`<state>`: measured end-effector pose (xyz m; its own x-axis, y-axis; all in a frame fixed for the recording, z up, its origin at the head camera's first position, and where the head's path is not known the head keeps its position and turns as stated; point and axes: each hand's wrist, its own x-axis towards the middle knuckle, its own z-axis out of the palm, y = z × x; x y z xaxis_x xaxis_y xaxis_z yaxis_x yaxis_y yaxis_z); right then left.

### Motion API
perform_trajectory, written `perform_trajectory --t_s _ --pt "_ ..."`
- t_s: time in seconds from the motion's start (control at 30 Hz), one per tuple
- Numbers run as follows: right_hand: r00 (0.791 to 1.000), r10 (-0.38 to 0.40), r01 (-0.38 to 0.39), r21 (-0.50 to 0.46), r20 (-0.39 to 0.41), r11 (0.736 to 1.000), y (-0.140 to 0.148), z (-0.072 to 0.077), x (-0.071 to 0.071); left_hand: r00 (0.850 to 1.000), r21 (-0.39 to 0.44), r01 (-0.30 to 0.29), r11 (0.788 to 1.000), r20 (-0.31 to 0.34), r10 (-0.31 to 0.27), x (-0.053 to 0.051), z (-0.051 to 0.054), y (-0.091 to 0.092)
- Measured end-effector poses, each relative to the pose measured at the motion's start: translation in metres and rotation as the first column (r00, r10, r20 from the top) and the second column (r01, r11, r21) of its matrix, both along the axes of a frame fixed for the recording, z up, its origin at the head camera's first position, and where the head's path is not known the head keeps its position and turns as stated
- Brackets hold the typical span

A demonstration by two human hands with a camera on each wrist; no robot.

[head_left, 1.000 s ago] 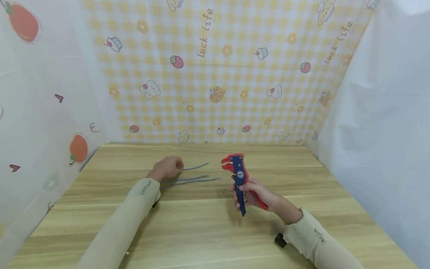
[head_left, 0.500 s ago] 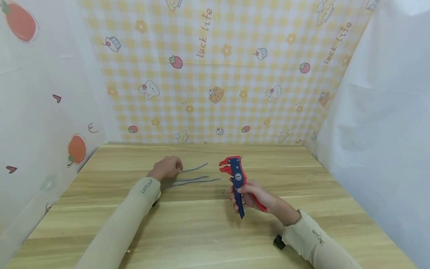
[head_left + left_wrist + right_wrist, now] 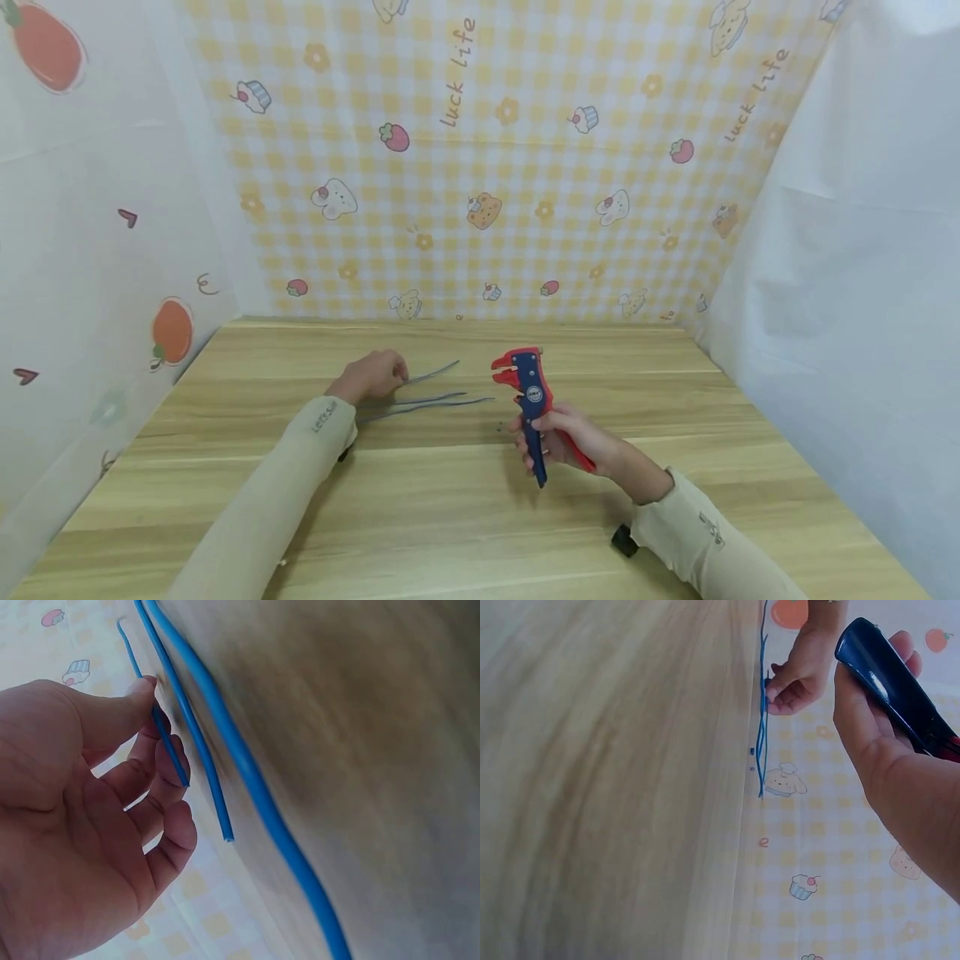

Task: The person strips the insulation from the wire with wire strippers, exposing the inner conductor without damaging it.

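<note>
Between thumb and index finger, my left hand point(image 3: 375, 372) pinches a thin blue wire point(image 3: 435, 372), whose free end points right. In the left wrist view the short tail of that wire point(image 3: 171, 748) sticks out past the fingers. Two more blue wires point(image 3: 442, 402) lie on the table just nearer than this hand, partly behind the sleeve. My right hand point(image 3: 566, 437) grips the handles of a red and blue wire stripper point(image 3: 533, 393). Its notched red jaws face left, toward the pinched wire's end, with a gap between. In the right wrist view a dark blue handle point(image 3: 889, 679) shows in the palm.
Tiny dark bits point(image 3: 500, 427) lie on the wooden table point(image 3: 420, 517) left of the right hand. A small pale speck point(image 3: 283, 562) is by the left sleeve. Patterned cloth point(image 3: 450, 167) rises behind the table, with white sheeting point(image 3: 847, 292) on the right.
The wire stripper has shifted slightly left and toward me, then stayed nearly still. The pinched wire's free end has moved slightly left; the left hand keeps its pinch.
</note>
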<state>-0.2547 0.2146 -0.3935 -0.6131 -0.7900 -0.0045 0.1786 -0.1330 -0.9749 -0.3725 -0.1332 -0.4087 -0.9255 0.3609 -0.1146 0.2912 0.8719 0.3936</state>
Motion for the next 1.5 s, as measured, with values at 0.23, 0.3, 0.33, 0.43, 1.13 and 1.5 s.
perform_trajectory --t_s 0.23,0.3,0.33,0.43,1.13,1.5 --pt "1.000 0.001 -0.001 0.002 0.005 1.000 0.000 0.000 0.000 1.000 0.007 0.021 1.000 0.003 -0.021 0.002 0.000 0.000" --pt "1.000 0.001 -0.001 0.003 0.002 1.000 0.000 0.000 0.000 1.000 0.021 0.022 1.000 0.005 -0.022 0.002 0.000 0.000" --pt "1.000 0.002 -0.002 0.003 0.002 1.000 0.000 0.000 0.000 1.000 0.030 0.021 0.999 0.005 -0.021 0.002 0.000 0.000" --pt "1.000 0.006 -0.006 0.001 -0.003 1.000 -0.001 0.000 0.000 1.000 0.052 0.021 0.998 -0.003 -0.021 0.003 0.000 0.000" --pt "0.999 -0.036 0.036 -0.001 -0.010 0.999 -0.001 0.001 0.003 0.993 0.296 0.118 0.948 -0.012 -0.120 0.015 0.000 -0.010" --pt "0.999 -0.043 0.043 -0.001 -0.010 0.999 -0.001 0.001 0.001 0.980 0.354 0.194 0.915 -0.020 -0.200 0.027 0.006 0.001"
